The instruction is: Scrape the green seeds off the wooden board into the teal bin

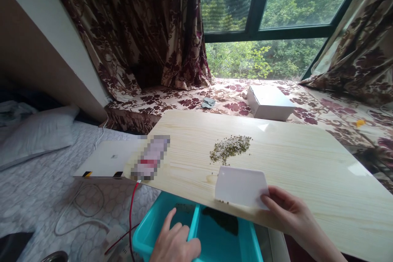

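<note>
My right hand [287,208] pinches the right edge of a white card [241,186], which lies near the front edge of the wooden table [294,163]. Beyond the card, small greenish grains [231,147] are spread in a patch, and a few more sit by the card's lower edge. Below the table edge is a turquoise two-part bin [147,229]; its right compartment holds a dark heap of grains [224,220]. Over the bin's left part and divider, my left hand [176,237] has its index finger stretched out and the other fingers curled. It appears to rest on the divider.
A blurred-out phone-like object [152,159] with a red cable [132,208] lies at the table's left end, beside a white box [107,157] on the bed. Another white box [270,102] and a small cloth [208,102] are on the window ledge.
</note>
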Demonstrator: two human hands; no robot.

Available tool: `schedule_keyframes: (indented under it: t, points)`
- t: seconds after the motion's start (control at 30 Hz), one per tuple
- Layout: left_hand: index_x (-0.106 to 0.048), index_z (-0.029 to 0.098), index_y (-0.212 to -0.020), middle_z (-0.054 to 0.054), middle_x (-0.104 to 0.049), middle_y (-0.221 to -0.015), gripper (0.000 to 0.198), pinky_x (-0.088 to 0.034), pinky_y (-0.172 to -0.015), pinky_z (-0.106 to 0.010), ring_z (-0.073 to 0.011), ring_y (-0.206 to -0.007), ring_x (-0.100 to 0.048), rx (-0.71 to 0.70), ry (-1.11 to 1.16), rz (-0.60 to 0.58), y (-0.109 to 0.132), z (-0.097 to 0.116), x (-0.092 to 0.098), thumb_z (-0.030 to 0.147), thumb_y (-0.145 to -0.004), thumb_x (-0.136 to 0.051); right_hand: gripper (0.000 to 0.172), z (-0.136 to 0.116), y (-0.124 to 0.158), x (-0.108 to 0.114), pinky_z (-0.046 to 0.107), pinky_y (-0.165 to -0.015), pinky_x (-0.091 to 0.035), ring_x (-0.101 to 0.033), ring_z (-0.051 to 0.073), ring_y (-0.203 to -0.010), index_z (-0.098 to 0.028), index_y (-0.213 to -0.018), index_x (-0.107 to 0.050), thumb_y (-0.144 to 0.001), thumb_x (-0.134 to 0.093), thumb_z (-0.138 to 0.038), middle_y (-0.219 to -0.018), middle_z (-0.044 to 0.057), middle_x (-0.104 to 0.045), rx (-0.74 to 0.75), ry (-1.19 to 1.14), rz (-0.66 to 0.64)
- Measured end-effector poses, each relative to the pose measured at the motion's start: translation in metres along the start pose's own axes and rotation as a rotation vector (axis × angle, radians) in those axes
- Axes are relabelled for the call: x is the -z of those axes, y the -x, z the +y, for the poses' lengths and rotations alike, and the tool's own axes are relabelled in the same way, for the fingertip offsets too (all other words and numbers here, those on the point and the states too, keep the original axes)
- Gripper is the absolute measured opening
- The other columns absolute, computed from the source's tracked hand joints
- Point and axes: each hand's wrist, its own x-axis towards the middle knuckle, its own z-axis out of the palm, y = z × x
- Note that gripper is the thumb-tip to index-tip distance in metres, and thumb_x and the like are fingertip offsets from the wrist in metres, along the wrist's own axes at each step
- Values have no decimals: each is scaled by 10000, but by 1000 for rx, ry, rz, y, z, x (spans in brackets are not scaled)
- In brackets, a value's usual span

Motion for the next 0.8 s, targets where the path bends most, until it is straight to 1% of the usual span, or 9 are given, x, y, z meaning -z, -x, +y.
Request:
schedule_keyframes:
  t: [0.03,0.07,0.1,0.23,0.3,0.33,0.43,0.6,0.8]
  points:
    - [-513,260,-663,56,-400,-579,252,-285,-1053,-454,-143,-554,-425,4,-4,-3,1,0,0,48,-775,-437,242,-1,4,0,247,-648,-562,-701,229,-732,-198,-739,-751,-651,-727,-422,-747,66,-754,-10,1,-31]
    - [-516,262,-664,57,-403,-579,257,-287,-1052,-452,-143,-555,-428,8,-7,-4,1,-1,0,44,-775,-436,239,-3,7,0,245,-629,-563,-700,225,-706,-198,-728,-751,-643,-733,-422,-731,65,-753,-15,-6,-32]
    - [-518,264,-664,58,-406,-579,259,-288,-1052,-450,-143,-558,-432,11,-5,-4,2,-2,-1,43,-775,-440,241,-4,8,0,245,-614,-565,-699,224,-690,-200,-723,-751,-628,-743,-422,-725,66,-753,-19,-19,-2]
    - [-532,267,-674,65,-427,-585,208,-297,-1045,-452,-137,-568,-449,24,29,-15,7,-6,-2,78,-758,-507,296,-9,-2,0,265,-555,-575,-699,233,-647,-206,-708,-731,-511,-785,-421,-695,62,-751,-40,-92,246]
    - [-536,264,-676,65,-437,-586,192,-302,-1040,-456,-136,-568,-455,28,26,-26,9,-8,-3,83,-739,-528,300,-8,-10,-1,275,-572,-581,-704,236,-663,-206,-719,-727,-511,-769,-417,-699,59,-752,-42,-100,323]
    - [-538,264,-676,63,-441,-585,203,-303,-1038,-455,-138,-569,-459,28,11,-27,10,-8,-4,70,-732,-523,295,-7,-14,-2,276,-586,-582,-707,234,-674,-205,-727,-728,-520,-757,-413,-701,57,-752,-40,-95,340]
    - [-539,263,-679,60,-445,-586,225,-296,-1039,-467,-144,-567,-461,23,-40,-37,13,-10,-7,43,-723,-515,287,0,-21,-5,268,-617,-577,-710,225,-697,-207,-762,-736,-548,-729,-398,-733,51,-760,-37,-67,358]
    - [-534,259,-678,67,-440,-593,148,-273,-1048,-500,-148,-573,-460,42,-29,-87,13,-13,-10,141,-722,-611,256,3,-23,-10,269,-676,-566,-713,231,-764,-219,-778,-744,-573,-705,-368,-806,48,-772,-5,-25,367]
    - [-548,270,-695,71,-469,-624,133,-274,-1053,-480,-141,-600,-485,49,27,-103,11,-16,-7,161,-731,-615,219,-4,-20,-18,253,-615,-560,-707,220,-691,-216,-728,-733,-587,-693,-379,-738,43,-765,0,-25,279]
